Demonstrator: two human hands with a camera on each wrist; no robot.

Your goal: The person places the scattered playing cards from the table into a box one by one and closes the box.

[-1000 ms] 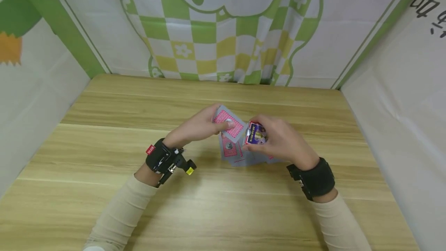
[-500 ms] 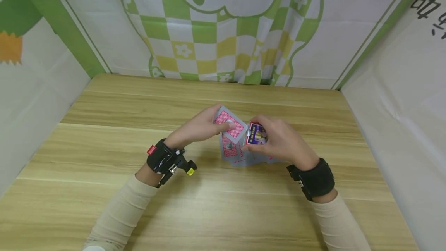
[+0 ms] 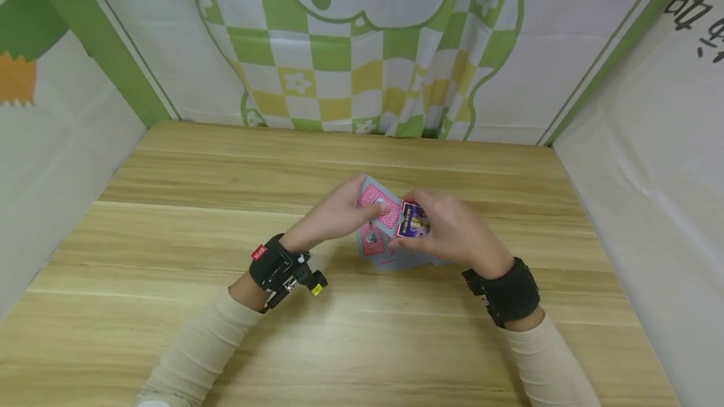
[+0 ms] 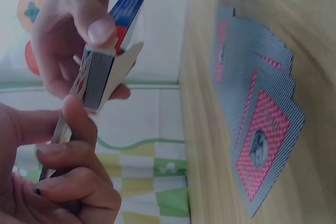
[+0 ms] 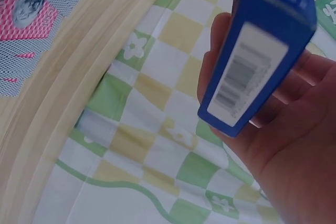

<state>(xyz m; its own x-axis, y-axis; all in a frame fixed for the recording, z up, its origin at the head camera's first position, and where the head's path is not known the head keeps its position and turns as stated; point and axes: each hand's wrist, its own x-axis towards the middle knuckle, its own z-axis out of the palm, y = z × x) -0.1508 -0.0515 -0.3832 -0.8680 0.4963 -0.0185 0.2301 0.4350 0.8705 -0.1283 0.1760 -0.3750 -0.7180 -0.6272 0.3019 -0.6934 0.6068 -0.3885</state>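
My left hand (image 3: 334, 213) grips playing cards (image 3: 374, 193) with red-patterned backs, thumb flat on top. In the left wrist view its fingers curl under the thin edge of these cards. My right hand (image 3: 457, 231) holds a small card box (image 3: 413, 221) with a dark picture front. The box's blue end with a barcode label (image 5: 247, 74) faces the right wrist camera. A white flap (image 4: 124, 66) stands out at the box's open end, where a grey stack edge (image 4: 98, 80) shows inside. The held cards meet that open end; whether they enter it is unclear.
Several loose cards (image 4: 262, 145) lie overlapping, backs up, on the wooden table (image 3: 362, 331) below the hands. A green and yellow checked cloth (image 3: 362, 80) hangs behind the table. White sheets (image 3: 639, 162) stand along both sides.
My left hand has moved right and slightly nearer with its cards, closing the distance to the box. The right hand and box have shifted slightly left. The loose cards stay put.
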